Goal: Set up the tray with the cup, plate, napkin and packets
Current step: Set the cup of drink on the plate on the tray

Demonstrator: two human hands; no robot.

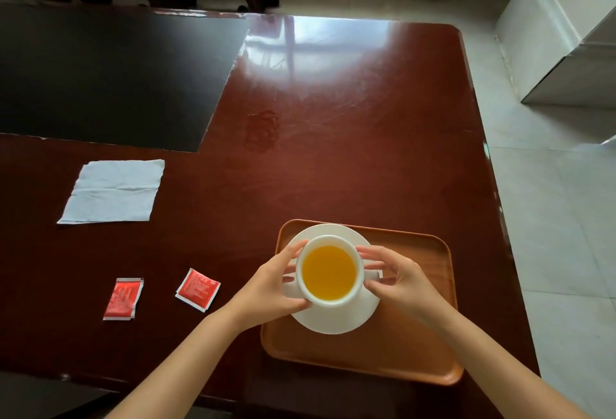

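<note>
A white cup [329, 272] filled with orange liquid sits over a white plate [336, 318] on the left half of a brown wooden tray [420, 345]. My left hand [271, 282] grips the cup's left side and my right hand [396, 277] grips its right side at the handle. A white napkin [113, 190] lies flat on the table far to the left. Two red packets [123, 298] [198, 289] lie on the table left of the tray.
The dark red wooden table [333, 152] has a black mat [110, 75] at its back left and a wet mark [261, 130] in the middle. The table's right edge borders a tiled floor with a white cabinet [563, 52]. Dark furniture stands behind the table.
</note>
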